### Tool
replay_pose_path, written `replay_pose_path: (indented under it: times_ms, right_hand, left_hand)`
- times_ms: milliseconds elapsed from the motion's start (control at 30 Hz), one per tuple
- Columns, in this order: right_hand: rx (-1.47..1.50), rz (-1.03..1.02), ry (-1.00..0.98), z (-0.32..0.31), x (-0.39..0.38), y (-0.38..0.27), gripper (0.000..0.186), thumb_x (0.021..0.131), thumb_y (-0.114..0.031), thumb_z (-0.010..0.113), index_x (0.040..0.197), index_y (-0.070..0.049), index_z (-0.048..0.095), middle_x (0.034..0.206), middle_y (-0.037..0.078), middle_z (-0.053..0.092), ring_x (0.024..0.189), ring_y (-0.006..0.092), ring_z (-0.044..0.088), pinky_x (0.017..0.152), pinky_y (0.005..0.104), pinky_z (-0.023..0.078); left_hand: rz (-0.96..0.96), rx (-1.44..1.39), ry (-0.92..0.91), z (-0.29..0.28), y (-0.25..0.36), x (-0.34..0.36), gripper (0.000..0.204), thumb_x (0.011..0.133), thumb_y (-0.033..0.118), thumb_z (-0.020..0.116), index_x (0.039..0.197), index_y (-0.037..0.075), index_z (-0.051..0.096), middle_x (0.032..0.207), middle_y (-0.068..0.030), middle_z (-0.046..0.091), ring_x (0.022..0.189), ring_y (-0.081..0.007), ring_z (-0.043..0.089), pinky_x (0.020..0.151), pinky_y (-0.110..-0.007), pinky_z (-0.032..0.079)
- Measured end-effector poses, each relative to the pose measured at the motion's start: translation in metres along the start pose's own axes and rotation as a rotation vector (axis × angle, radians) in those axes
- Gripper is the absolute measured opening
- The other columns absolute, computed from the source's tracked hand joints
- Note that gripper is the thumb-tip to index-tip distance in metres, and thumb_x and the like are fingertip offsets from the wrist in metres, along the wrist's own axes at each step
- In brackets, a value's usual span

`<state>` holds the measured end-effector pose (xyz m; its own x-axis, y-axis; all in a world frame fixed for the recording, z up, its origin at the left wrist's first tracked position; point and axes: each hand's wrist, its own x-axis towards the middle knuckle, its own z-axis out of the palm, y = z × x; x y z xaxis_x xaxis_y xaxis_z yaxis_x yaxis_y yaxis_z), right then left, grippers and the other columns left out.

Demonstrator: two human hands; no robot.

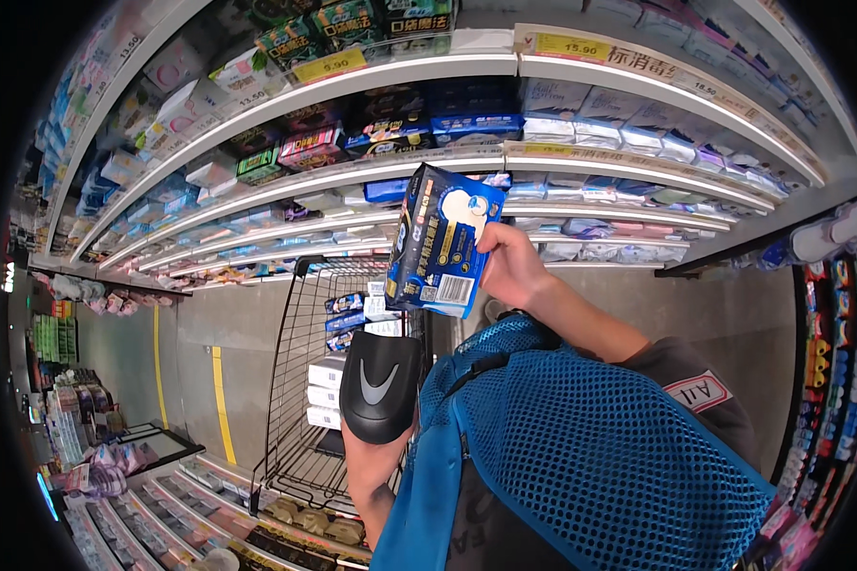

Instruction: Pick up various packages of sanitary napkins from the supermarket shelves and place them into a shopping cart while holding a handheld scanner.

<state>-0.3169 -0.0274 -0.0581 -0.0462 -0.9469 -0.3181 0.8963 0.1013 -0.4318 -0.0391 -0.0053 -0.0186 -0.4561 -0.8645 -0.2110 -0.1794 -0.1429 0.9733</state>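
Nearest us, our left hand [376, 447] closes its grip around a black scanner [381, 385] aimed up at the blue packet [438, 243], which our right hand [509, 266] pinches by its edge, barcode turned toward it, above the cart [300, 381].

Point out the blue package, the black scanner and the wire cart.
blue package [438, 243], head view, middle of its printed back.
black scanner [379, 385], head view, top of its body.
wire cart [290, 381], head view, left side wall.
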Motion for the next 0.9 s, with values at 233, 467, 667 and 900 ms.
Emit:
replay_pose_path:
  times_ms: [233,467,667,900]
  right_hand:
    - [-0.092,-0.147,0.063,-0.004,0.013,0.02,0.043,0.068,0.002,0.042,0.11,0.003,0.05,0.104,0.011,0.061,0.094,0.0222,0.06,0.087,0.0362,0.046]
    - [-0.378,-0.323,0.167,-0.023,0.03,0.052,0.045,0.067,0.007,0.044,0.111,-0.001,0.046,0.102,0.009,0.059,0.094,0.0198,0.058,0.083,0.0313,0.047]
    - [-0.09,0.291,0.174,-0.061,0.054,0.082,0.044,0.073,-0.012,0.049,0.116,0.0,0.049,0.11,0.015,0.059,0.098,0.0274,0.058,0.091,0.0422,0.044]
    - [-0.414,0.511,0.008,-0.035,0.115,0.125,0.044,0.084,-0.017,0.054,0.123,0.0,0.044,0.111,0.015,0.058,0.098,0.0255,0.06,0.093,0.0407,0.046]
  left_hand:
    - [-0.044,0.042,-0.01,0.012,-0.007,-0.003,0.039,0.066,-0.006,0.071,0.102,-0.004,0.057,0.094,-0.0086,0.065,0.082,-0.0129,0.06,0.074,-0.027,0.048]
    - [-0.005,0.144,-0.054,0.003,-0.029,0.012,0.02,0.065,-0.001,0.067,0.085,-0.001,0.063,0.071,-0.0084,0.064,0.067,-0.0103,0.059,0.061,-0.028,0.047]
    - [-0.152,-0.008,0.128,-0.009,-0.075,-0.015,0.025,0.065,-0.003,0.064,0.09,-0.001,0.062,0.078,-0.0064,0.065,0.073,-0.0101,0.058,0.065,-0.027,0.047]
    - [-0.355,-0.126,0.389,-0.027,-0.13,-0.074,0.024,0.067,-0.005,0.062,0.091,-0.001,0.06,0.081,-0.0045,0.063,0.074,-0.0097,0.057,0.067,-0.026,0.046]
